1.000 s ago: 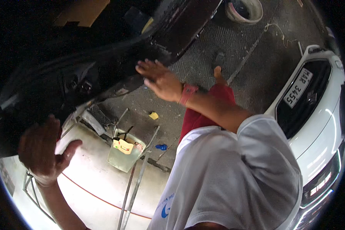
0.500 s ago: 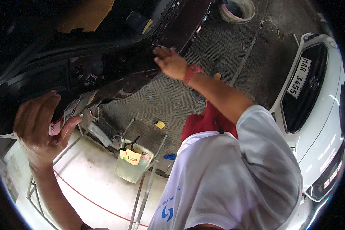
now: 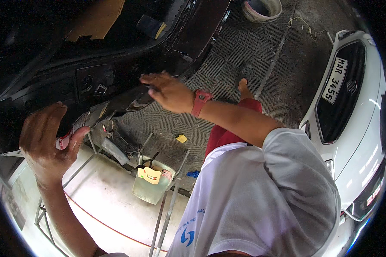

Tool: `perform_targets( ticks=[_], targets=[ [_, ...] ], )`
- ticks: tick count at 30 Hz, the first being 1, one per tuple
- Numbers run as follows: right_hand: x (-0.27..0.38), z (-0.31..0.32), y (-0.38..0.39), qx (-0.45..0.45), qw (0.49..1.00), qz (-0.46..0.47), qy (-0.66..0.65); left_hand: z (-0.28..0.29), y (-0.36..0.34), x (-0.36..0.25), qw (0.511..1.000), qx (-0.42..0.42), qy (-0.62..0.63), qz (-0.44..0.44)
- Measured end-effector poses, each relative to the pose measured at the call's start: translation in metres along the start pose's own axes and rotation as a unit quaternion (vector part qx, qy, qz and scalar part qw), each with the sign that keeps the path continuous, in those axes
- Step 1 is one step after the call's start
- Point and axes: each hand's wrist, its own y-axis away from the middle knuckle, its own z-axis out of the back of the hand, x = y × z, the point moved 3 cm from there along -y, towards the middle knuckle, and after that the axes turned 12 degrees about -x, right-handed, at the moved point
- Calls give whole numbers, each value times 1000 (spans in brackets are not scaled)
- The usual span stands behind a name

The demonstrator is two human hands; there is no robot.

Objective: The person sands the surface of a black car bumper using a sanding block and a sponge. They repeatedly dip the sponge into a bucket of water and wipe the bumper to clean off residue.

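At the lower edge of a dark, glossy vehicle body panel [image 3: 131, 103], my right hand [image 3: 171, 93] lies with its fingers stretched out flat, a red watch [image 3: 200, 102] on the wrist. A dark patch shows beneath its fingers, too dim to make out. On the left, my wet-looking left hand [image 3: 45, 139] is raised beside the bodywork, fingers up and thumb spread away from them. Between that thumb and the fingers shows a small red-and-white piece [image 3: 64, 140]; whether the hand touches it I cannot tell.
A clear tub [image 3: 148, 193] with a yellow sheet in it stands among metal stand legs [image 3: 171, 210]. At the right is a white car [image 3: 356, 124]. A bucket [image 3: 261, 17] sits at the back; cardboard [image 3: 96, 19] and a dark block [image 3: 150, 26] lie on the dark vehicle.
My right hand has moved left and toward me along the dark panel's edge. The left hand has hardly moved. My foot now shows more fully on the floor.
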Motion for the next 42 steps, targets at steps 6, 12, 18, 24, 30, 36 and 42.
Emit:
perform_targets(
  ticks=[6, 12, 18, 24, 30, 36, 42],
  targets=[
    [-41, -5, -4, 149, 949, -17, 278, 1, -5, -2, 1000, 11, -1, 22],
    [-33, -4, 0, 98, 991, -69, 52, 0, -7, -3, 1000, 21, -5, 10],
    [1, -11, 10, 56, 998, -30, -14, 0, -5, -2, 1000, 9, -9, 11],
    [-23, 6, 28, 18, 974, 8, 228, 1, -4, -2, 999, 18, -8, 26],
    [-30, 7, 40, 4, 996, -42, 79, 0, -4, -2, 1000, 3, -12, 24],
    [-44, 8, 52, 275, 929, -196, 151, 2, -4, -2, 999, -8, -22, 34],
    [-46, 23, 50, 28, 975, -136, 176, 2, -5, -3, 1000, -8, -21, 13]
  ],
)
